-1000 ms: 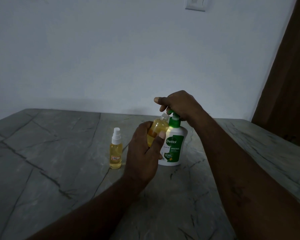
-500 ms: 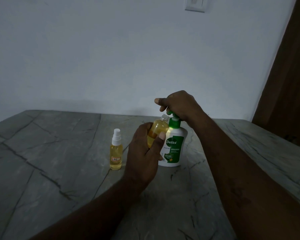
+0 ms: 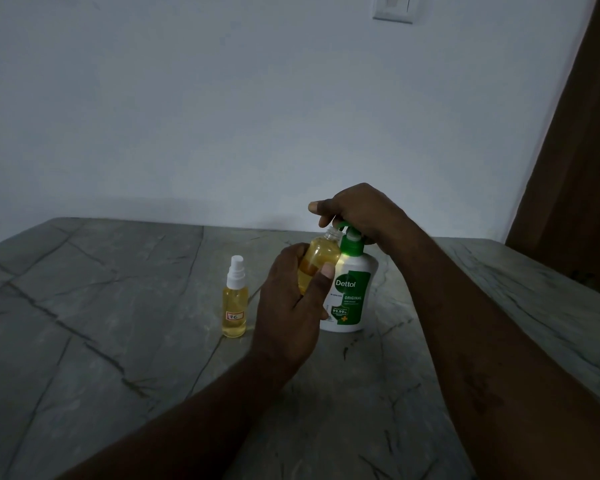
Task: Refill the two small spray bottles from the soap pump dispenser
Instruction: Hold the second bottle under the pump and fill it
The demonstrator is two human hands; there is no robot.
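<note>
A white soap pump dispenser (image 3: pixel 352 296) with a green label and green pump head stands on the grey stone table (image 3: pixel 118 341). My right hand (image 3: pixel 357 211) rests closed on top of the pump head. My left hand (image 3: pixel 288 306) holds an uncapped small bottle (image 3: pixel 321 254) of yellow liquid, tilted with its open neck right under the pump spout. A second small spray bottle (image 3: pixel 235 301), capped white and full of yellow liquid, stands upright to the left with a small label on it.
A pale wall rises behind the table with a switch plate (image 3: pixel 394 6) high up. A brown door or panel (image 3: pixel 582 168) stands at the right. The removed spray cap is not visible.
The pump head has risen slightly under my right hand, showing its white stem. The uncapped bottle stays at the spout; the other bottle has not moved.
</note>
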